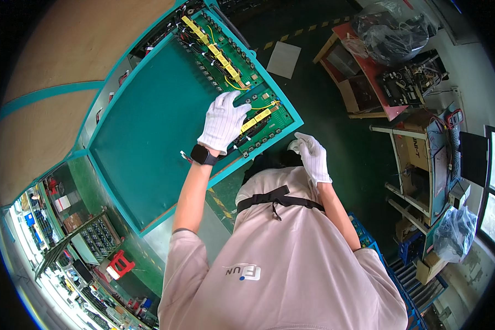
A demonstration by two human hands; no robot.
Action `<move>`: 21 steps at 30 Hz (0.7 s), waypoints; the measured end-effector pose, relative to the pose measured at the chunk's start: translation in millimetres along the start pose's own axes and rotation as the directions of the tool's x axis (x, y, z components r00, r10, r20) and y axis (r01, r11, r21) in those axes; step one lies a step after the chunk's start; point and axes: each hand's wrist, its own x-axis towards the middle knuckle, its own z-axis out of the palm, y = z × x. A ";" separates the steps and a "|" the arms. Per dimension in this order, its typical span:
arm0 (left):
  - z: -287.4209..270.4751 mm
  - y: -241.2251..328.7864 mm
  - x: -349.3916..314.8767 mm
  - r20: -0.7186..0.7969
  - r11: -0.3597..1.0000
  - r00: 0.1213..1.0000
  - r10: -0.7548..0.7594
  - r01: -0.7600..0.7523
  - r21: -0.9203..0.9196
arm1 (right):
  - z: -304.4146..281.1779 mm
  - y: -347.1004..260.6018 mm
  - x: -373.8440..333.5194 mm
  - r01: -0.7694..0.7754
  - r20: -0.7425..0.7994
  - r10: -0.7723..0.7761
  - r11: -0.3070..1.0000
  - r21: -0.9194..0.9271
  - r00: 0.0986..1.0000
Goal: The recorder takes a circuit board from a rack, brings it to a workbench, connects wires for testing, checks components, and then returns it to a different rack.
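My left hand (224, 122), in a white striped glove, is held over the near edge of a green circuit board (283, 118). Its fingers are bent but apart, and no object shows in them. Close to its fingertips run yellow wires and a yellow-wrapped block (256, 120) on that board. Beyond lies a second green circuit board (247, 58) with a row of yellow blocks (220, 56). My right hand (312, 157), gloved too, is in front of my waist, off the teal tray's corner. Its fingers are curled together; anything inside them is hidden.
Both boards lie at the right end of a large teal metal tray (148, 126). A loose wire connector (186, 156) lies on it. A white sheet (284, 59) is on the floor. A red-topped bench (363, 66) and a shelf frame (418, 165) stand right; a red stool (120, 265) is left.
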 end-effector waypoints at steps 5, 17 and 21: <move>4.2 0.7 18.3 0.026 1.000 0.999 -0.027 0.027 0.017 | -12.7 5.8 -8.4 -0.042 0.021 0.044 0.997 -0.072 0.999; -20.5 75.2 15.1 0.105 0.970 0.970 -0.220 0.205 0.133 | -40.0 21.6 -12.3 -0.079 0.034 0.080 0.996 -0.044 0.996; 0.0 113.2 -6.9 0.075 0.950 0.971 -0.229 0.206 0.237 | -51.3 21.8 -12.4 -0.116 0.046 0.120 0.989 -0.088 0.992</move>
